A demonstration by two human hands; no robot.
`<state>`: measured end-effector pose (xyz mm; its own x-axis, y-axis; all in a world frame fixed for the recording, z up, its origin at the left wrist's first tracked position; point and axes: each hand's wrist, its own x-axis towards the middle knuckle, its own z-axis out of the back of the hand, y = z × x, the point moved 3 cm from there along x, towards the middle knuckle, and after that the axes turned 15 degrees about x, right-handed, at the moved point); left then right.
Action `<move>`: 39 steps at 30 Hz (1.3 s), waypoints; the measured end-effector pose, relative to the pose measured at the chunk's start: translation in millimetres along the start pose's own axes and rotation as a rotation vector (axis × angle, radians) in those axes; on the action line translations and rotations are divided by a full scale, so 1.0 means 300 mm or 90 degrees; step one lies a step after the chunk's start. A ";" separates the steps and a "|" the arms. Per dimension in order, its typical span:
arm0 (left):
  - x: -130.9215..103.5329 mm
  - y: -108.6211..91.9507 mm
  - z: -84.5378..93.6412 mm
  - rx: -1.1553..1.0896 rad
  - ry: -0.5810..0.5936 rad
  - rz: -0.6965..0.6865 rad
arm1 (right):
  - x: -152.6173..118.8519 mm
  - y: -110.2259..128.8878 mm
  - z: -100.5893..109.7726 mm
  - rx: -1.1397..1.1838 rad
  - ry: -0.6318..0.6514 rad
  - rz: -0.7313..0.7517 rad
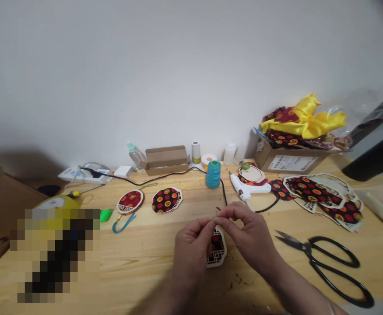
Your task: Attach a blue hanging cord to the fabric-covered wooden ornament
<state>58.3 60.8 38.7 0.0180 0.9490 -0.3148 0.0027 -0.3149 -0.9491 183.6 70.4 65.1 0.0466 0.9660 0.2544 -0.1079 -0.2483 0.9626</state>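
Evidently for fine control, the left hand (193, 243) and right hand (246, 228) pinch a small red-and-teal bit (218, 211), the lattice-framed panel (220, 254) at six o'clock beneath; scissors (306, 249) lie at four o'clock, seemingly for easy reach.

The person is showing 2 hands, the left hand (190, 247) and the right hand (247, 229), both going bare. The fingers (207, 231) are going uncovered too, with the thumbs looking broad and the knuckles forming soft, rounded bends. 2 forearms are showing below the wrists, also bare along most of what is appearing. The left forearm (163, 295) is looking blurred toward its lower end, so its surface is giving little detail. The right forearm (291, 280) is appearing longer and smoother, narrowing toward the wrist. Near the bottom edge a thin pale line (330, 307) is crossing it, possibly forming a bracelet or a cuff.
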 end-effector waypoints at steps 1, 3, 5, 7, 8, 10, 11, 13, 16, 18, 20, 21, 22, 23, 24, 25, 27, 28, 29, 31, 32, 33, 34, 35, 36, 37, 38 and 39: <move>0.000 0.001 -0.001 -0.002 0.000 0.001 | 0.000 0.000 0.000 -0.002 0.004 0.002; 0.001 0.003 -0.003 -0.003 0.006 0.002 | 0.003 0.000 0.000 -0.003 0.012 -0.002; 0.004 0.006 -0.005 -0.001 0.016 -0.002 | 0.009 0.000 0.002 -0.004 0.014 -0.015; 0.007 0.008 -0.005 0.003 0.024 -0.008 | 0.015 0.001 0.007 -0.008 0.009 -0.030; 0.008 0.009 -0.005 0.005 0.027 -0.009 | 0.018 0.002 0.010 -0.008 0.006 -0.035; 0.009 0.011 -0.006 0.011 0.029 -0.005 | 0.022 0.003 0.013 -0.007 0.002 -0.042; 0.009 0.011 -0.006 0.016 0.029 -0.001 | 0.023 0.003 0.014 -0.005 0.002 -0.045; 0.006 0.009 -0.007 0.026 0.026 0.004 | 0.025 0.000 0.013 -0.004 0.000 -0.054; 0.002 0.004 -0.008 0.038 0.026 0.007 | 0.026 -0.008 0.010 0.006 -0.004 -0.074; 0.001 0.001 -0.008 0.049 0.024 0.008 | 0.028 -0.015 0.013 0.040 -0.010 -0.093; 0.002 -0.003 -0.005 0.055 0.018 0.004 | 0.030 -0.023 0.021 0.088 -0.021 -0.115; 0.003 -0.005 -0.004 0.053 0.015 0.001 | 0.030 -0.028 0.026 0.108 -0.024 -0.129; 0.004 -0.007 -0.002 0.050 0.013 -0.001 | 0.029 -0.032 0.030 0.125 -0.020 -0.147; 0.004 -0.009 -0.001 0.044 0.012 -0.003 | 0.028 -0.037 0.033 0.140 -0.011 -0.169; 0.005 -0.012 -0.001 0.039 0.013 -0.004 | 0.025 -0.042 0.032 0.155 0.004 -0.193; 0.005 -0.014 0.000 0.035 0.013 -0.004 | 0.021 -0.047 0.030 0.173 0.019 -0.218; 0.003 -0.018 0.000 0.028 0.013 -0.005 | 0.014 -0.053 0.021 0.207 0.037 -0.260; 0.002 -0.019 0.000 0.026 0.013 -0.005 | 0.011 -0.054 0.017 0.221 0.038 -0.275; 0.001 -0.019 0.000 0.027 0.013 -0.004 | 0.009 -0.054 0.011 0.233 0.036 -0.286; -0.002 -0.018 0.000 0.038 0.015 -0.001 | 0.008 -0.049 0.002 0.256 0.036 -0.292; -0.003 -0.016 0.000 0.047 0.019 -0.002 | 0.009 -0.044 -0.002 0.269 0.040 -0.287; -0.004 -0.015 0.001 0.056 0.022 -0.005 | 0.011 -0.038 -0.006 0.282 0.050 -0.278; -0.005 -0.013 0.001 0.065 0.024 -0.008 | 0.012 -0.033 -0.010 0.294 0.063 -0.270; -0.006 -0.012 0.002 0.072 0.026 -0.012 | 0.014 -0.028 -0.012 0.302 0.075 -0.263; -0.006 -0.011 0.004 0.078 0.026 -0.016 | 0.015 -0.025 -0.013 0.304 0.086 -0.258; -0.006 -0.011 0.006 0.082 0.026 -0.020 | 0.017 -0.023 -0.014 0.300 0.092 -0.255; -0.006 -0.010 0.007 0.084 0.025 -0.021 | 0.019 -0.023 -0.013 0.289 0.093 -0.250; -0.005 -0.011 0.009 0.082 0.026 -0.023 | 0.022 -0.023 -0.010 0.272 0.089 -0.243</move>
<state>55.6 60.3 42.2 0.0613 0.9574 -0.2822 -0.1248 -0.2732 -0.9538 181.5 78.6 59.9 -0.1312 0.9859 -0.1040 0.3017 0.1396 0.9431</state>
